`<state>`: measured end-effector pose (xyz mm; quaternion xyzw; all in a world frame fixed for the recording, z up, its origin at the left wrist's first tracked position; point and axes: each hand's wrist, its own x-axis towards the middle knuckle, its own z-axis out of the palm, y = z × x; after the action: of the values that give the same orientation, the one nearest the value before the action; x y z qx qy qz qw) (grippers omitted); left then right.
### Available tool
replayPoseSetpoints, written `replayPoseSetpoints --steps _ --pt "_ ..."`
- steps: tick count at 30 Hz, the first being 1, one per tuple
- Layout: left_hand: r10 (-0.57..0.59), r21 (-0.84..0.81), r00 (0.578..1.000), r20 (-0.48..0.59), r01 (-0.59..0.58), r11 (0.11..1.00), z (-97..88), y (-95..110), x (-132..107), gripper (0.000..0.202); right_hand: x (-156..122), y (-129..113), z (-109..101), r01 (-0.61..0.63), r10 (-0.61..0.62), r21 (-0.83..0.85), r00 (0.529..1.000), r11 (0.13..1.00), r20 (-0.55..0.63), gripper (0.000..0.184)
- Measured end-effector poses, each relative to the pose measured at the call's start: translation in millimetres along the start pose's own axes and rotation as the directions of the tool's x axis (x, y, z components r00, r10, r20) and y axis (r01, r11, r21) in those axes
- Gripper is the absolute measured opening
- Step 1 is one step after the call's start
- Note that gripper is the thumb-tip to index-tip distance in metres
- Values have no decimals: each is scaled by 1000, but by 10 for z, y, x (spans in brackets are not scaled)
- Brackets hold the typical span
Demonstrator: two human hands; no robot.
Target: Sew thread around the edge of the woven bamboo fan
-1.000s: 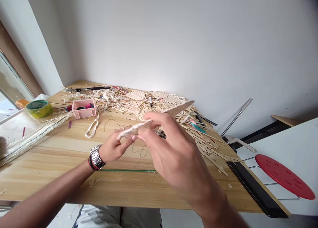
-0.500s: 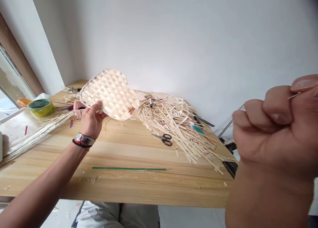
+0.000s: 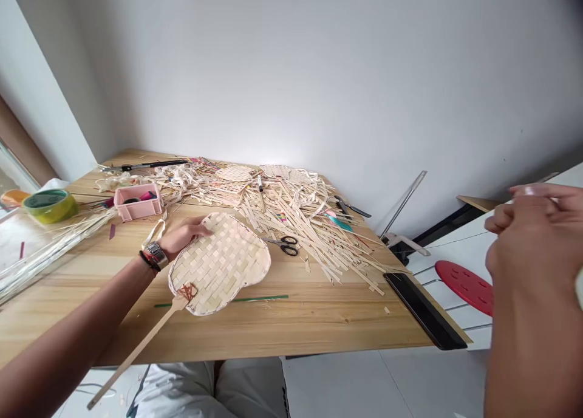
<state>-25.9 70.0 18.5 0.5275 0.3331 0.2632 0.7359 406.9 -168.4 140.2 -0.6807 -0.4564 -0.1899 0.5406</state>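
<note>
Resting left hand (image 3: 183, 236) on woven bamboo fan (image 3: 223, 263), hands apart, right hand (image 3: 532, 248) blurred, grip unclear

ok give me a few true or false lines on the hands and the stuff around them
The left hand rests on the woven fan. True.
The right hand grips the fan's handle. False: it is raised at the far right, away from the fan.
The scissors lie in the pink box. False: they lie on the table, beside the heap of strips.
A watch is on the left wrist. True.
</note>
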Motion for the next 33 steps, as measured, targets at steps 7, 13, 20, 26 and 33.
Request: replayPoseSetpoints --steps 7,13,20,26,33 --pt "-99 145 976 195 71 987 222 -286 104 38 -615 -254 853 -221 143 84 831 972 538 23" --pt "-165 237 947 277 99 967 273 -334 31 47 -1125 -682 1759 -231 -176 285 399 930 900 22" --pt "-123 255 939 322 39 966 262 -269 58 28 -1309 -852 2040 -280 -178 248 254 927 951 20" --pt "-80 382 977 196 -1 924 258 -340 49 28 -1381 -807 2133 -352 -189 288 289 890 938 20" --pt "-64 362 975 212 -17 932 340 -331 -20 27 -1447 -816 2017 -362 -163 341 440 868 883 15"
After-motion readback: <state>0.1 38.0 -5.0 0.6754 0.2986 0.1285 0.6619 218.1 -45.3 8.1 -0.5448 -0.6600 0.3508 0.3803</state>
